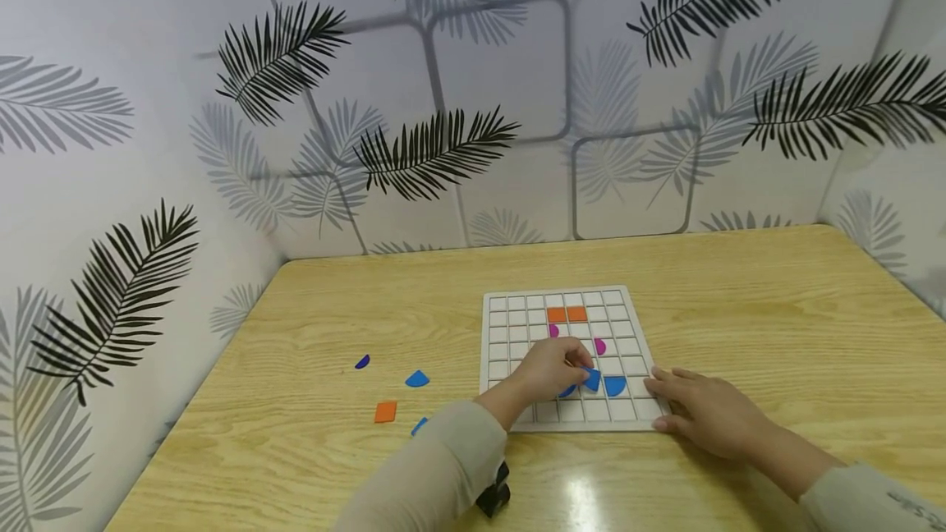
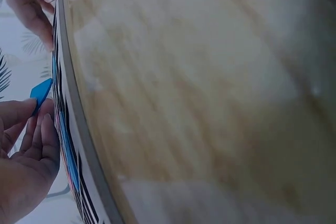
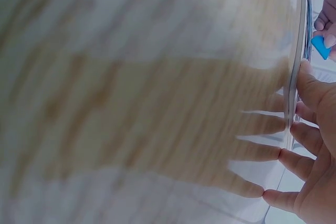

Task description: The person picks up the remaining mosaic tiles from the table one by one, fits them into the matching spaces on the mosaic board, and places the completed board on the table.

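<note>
My left hand (image 1: 550, 368) pinches a blue quarter-circle piece (image 1: 592, 380) between thumb and fingers, just above the white grid board (image 1: 543, 415). In the left wrist view that blue piece (image 2: 41, 94) is tilted, a little off the board. Beside it on the grid lie a blue piece (image 1: 615, 386) to the right and another blue piece (image 1: 567, 392), partly covered by the hand. Two orange squares (image 1: 567, 314) and two magenta half-round pieces (image 1: 600, 346) sit farther up the grid. My right hand (image 1: 709, 413) touches the board's right edge with spread fingers, its fingertips on the table.
Left of the board on the wooden table (image 1: 310, 466) lie a dark blue piece (image 1: 362, 362), a blue piece (image 1: 417, 378), an orange square (image 1: 385, 411) and a blue piece (image 1: 419, 426) partly behind the left sleeve. A black object (image 1: 493, 496) shows at the left wrist. A patterned wall rises behind.
</note>
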`<action>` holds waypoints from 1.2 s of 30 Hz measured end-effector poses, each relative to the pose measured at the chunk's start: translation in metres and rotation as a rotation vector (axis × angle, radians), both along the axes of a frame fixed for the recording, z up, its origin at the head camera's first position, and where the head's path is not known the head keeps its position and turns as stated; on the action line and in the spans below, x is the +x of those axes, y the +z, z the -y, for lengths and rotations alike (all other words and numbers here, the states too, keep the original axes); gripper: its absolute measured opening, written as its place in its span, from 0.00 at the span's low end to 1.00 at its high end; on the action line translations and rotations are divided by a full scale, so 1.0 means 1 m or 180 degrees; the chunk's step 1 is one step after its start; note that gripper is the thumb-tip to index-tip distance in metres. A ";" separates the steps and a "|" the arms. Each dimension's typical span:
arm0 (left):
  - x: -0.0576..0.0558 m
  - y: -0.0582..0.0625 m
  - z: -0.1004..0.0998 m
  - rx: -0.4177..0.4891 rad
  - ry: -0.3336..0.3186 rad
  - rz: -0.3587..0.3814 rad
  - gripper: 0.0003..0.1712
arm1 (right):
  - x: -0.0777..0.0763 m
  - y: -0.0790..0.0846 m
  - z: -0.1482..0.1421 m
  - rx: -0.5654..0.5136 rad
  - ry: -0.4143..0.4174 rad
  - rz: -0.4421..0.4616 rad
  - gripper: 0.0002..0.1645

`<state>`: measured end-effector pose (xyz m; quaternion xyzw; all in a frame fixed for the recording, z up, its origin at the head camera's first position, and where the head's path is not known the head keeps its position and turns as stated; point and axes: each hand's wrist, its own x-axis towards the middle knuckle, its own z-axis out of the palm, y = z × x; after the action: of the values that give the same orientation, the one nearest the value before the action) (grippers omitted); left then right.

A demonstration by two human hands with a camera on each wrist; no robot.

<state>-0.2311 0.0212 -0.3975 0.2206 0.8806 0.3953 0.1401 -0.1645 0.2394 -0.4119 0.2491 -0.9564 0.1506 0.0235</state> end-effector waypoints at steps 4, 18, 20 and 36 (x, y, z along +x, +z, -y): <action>0.000 -0.003 -0.006 -0.0033 -0.0039 -0.0116 0.03 | 0.000 0.000 0.000 -0.0008 0.0011 -0.0019 0.30; 0.006 0.001 -0.017 -0.0659 0.0031 -0.0272 0.04 | 0.001 0.001 0.000 -0.0016 0.0010 -0.0021 0.30; 0.007 0.002 -0.017 -0.0756 0.0037 -0.0310 0.05 | 0.001 0.001 0.000 -0.0022 0.0011 -0.0020 0.30; 0.009 0.004 -0.021 -0.1098 0.0037 -0.0506 0.06 | 0.001 -0.001 0.001 -0.0036 0.0026 -0.0121 0.30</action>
<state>-0.2224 0.0418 -0.3938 0.2186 0.9449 0.2205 0.1036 -0.1640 0.2385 -0.4131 0.2556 -0.9539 0.1514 0.0425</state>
